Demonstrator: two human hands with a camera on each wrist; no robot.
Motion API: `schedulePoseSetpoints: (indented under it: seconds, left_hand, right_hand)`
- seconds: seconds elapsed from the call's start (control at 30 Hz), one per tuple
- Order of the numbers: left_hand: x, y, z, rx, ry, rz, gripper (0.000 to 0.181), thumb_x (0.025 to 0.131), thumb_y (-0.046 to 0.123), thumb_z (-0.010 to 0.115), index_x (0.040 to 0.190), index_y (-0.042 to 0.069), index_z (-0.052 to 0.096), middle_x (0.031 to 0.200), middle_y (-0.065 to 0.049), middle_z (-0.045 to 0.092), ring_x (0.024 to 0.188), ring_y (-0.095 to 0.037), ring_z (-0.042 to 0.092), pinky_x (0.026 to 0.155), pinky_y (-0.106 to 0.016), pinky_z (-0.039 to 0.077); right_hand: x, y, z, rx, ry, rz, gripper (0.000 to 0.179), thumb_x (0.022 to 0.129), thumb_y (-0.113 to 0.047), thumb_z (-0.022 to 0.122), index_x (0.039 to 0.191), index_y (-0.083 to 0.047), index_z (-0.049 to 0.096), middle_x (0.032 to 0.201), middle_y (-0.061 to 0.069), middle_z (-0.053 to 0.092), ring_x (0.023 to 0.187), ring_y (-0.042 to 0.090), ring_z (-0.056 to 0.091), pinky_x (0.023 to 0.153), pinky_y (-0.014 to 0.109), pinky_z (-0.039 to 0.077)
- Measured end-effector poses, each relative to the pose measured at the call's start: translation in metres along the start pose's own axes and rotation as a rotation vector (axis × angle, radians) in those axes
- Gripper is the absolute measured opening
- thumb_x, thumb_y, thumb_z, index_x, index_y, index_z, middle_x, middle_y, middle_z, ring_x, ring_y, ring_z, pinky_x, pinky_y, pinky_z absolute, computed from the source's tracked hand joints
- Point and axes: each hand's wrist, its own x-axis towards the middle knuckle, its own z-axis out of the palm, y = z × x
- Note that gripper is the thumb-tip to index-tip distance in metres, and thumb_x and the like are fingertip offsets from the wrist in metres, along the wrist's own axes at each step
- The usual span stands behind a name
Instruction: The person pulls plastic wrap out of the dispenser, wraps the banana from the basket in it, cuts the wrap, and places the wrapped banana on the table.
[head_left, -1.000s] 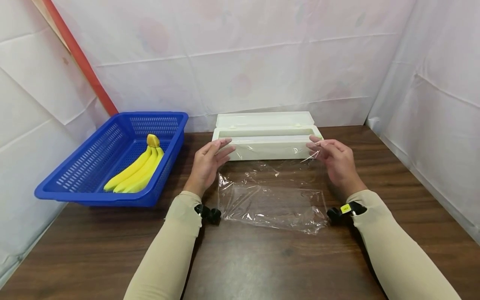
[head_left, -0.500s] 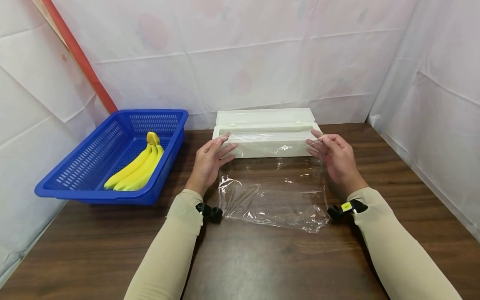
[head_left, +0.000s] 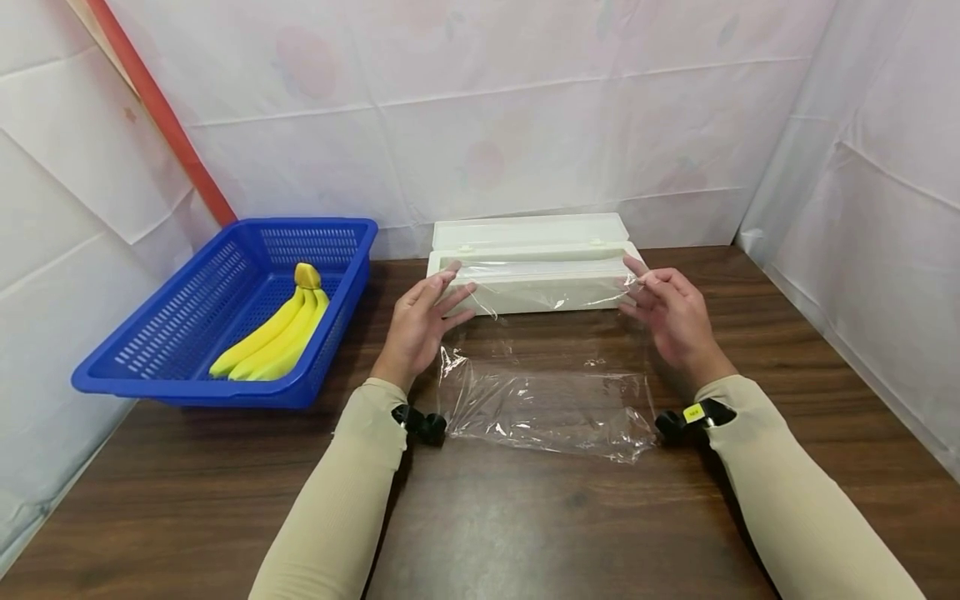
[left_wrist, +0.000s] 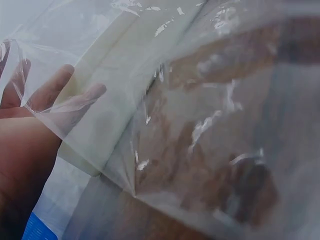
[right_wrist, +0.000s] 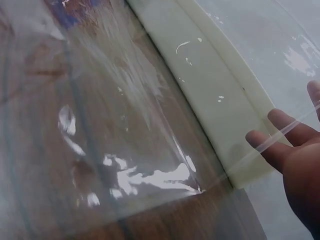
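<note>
A clear sheet of cling film (head_left: 547, 408) stretches between my two hands, its near end lying crinkled over the table. My left hand (head_left: 411, 333) pinches the film's left edge between thumb and index finger, the other fingers spread. On the opposite edge, my right hand (head_left: 677, 321) pinches the film the same way, with its remaining fingers extended. Behind the film stands a long white cling film box (head_left: 540, 297), its lid (head_left: 532, 228) raised at the back. In the right wrist view the film's edge (right_wrist: 245, 159) crosses the fingers in a taut line.
To the left is a blue plastic basket (head_left: 112, 385) holding a bunch of yellow bananas (head_left: 281, 337). A dark wood-grain table (head_left: 525, 533) lies under everything. White patterned sheeting (head_left: 525, 117) walls off the back and sides, and a red strip (head_left: 161, 117) slants down at the back left.
The film's upper part has lifted slightly and now spans in front of the box opening. Both hands keep their pinch and have hardly moved. Basket and bananas stay put.
</note>
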Motion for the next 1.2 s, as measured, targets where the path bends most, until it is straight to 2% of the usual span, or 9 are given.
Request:
schedulePoseSetpoints:
  seconds: [0.2, 0.47, 0.63, 0.73, 0.9, 1.07, 1.2]
  left_hand:
    - [-0.003, 0.000, -0.001, -0.016, -0.019, 0.001, 0.025, 0.107, 0.017, 0.048, 0.109, 0.013, 0.072, 0.155, -0.014, 0.042, 0.130, -0.041, 0.051, 0.106, -0.073, 0.026]
    - [-0.006, 0.003, 0.000, -0.030, -0.044, 0.044, 0.029, 0.107, 0.011, 0.047, 0.102, 0.013, 0.076, 0.155, -0.019, 0.040, 0.140, -0.050, 0.033, 0.106, -0.076, 0.021]
    - [-0.009, 0.008, -0.004, -0.041, -0.065, 0.001, 0.031, 0.108, 0.010, 0.044, 0.099, 0.011, 0.074, 0.157, -0.026, 0.032, 0.140, -0.046, 0.036, 0.108, -0.072, 0.025]
    - [-0.012, 0.009, -0.007, -0.026, -0.059, -0.026, 0.030, 0.108, 0.011, 0.044, 0.099, 0.007, 0.072, 0.153, -0.027, 0.037, 0.135, -0.042, 0.045, 0.108, -0.066, 0.033]
    - [-0.015, 0.010, -0.011, 0.038, -0.020, -0.067, 0.027, 0.108, 0.015, 0.047, 0.113, 0.001, 0.069, 0.137, -0.021, 0.058, 0.126, -0.039, 0.056, 0.103, -0.056, 0.044]
    - [-0.017, 0.012, -0.011, 0.124, 0.003, -0.136, 0.034, 0.108, 0.018, 0.045, 0.133, -0.003, 0.056, 0.136, -0.021, 0.059, 0.122, -0.038, 0.059, 0.099, -0.050, 0.049]
    - [-0.018, 0.015, -0.011, 0.192, 0.006, -0.209, 0.036, 0.108, 0.018, 0.046, 0.136, -0.002, 0.055, 0.134, -0.019, 0.062, 0.120, -0.038, 0.061, 0.097, -0.049, 0.051]
  right_hand:
    - [-0.003, -0.001, 0.000, 0.044, 0.009, 0.002, 0.018, 0.105, -0.006, 0.051, 0.092, 0.001, 0.062, 0.136, 0.017, 0.060, 0.109, 0.028, 0.069, 0.089, 0.041, 0.056]
    - [-0.005, -0.004, 0.001, 0.034, 0.013, -0.004, 0.023, 0.105, -0.004, 0.049, 0.090, 0.001, 0.065, 0.134, 0.017, 0.062, 0.112, 0.029, 0.067, 0.092, 0.041, 0.053]
    - [-0.006, -0.003, 0.000, 0.006, 0.028, -0.024, 0.023, 0.103, -0.001, 0.050, 0.088, 0.004, 0.067, 0.132, 0.022, 0.062, 0.107, 0.032, 0.069, 0.095, 0.043, 0.052]
    - [-0.008, -0.002, -0.002, -0.018, 0.021, -0.031, 0.023, 0.102, 0.001, 0.051, 0.089, 0.006, 0.068, 0.130, 0.024, 0.062, 0.102, 0.034, 0.070, 0.096, 0.044, 0.052]
    - [-0.012, -0.003, -0.004, -0.057, 0.005, 0.014, 0.020, 0.102, 0.001, 0.052, 0.093, 0.008, 0.069, 0.120, 0.022, 0.068, 0.095, 0.031, 0.073, 0.087, 0.037, 0.056]
    - [-0.018, -0.005, -0.006, -0.124, -0.045, 0.084, 0.018, 0.102, 0.000, 0.051, 0.104, 0.010, 0.066, 0.115, 0.020, 0.071, 0.093, 0.030, 0.073, 0.083, 0.037, 0.058]
    - [-0.023, -0.008, -0.008, -0.129, -0.057, 0.121, 0.016, 0.103, 0.001, 0.051, 0.106, 0.007, 0.065, 0.108, 0.019, 0.073, 0.091, 0.029, 0.074, 0.079, 0.038, 0.059]
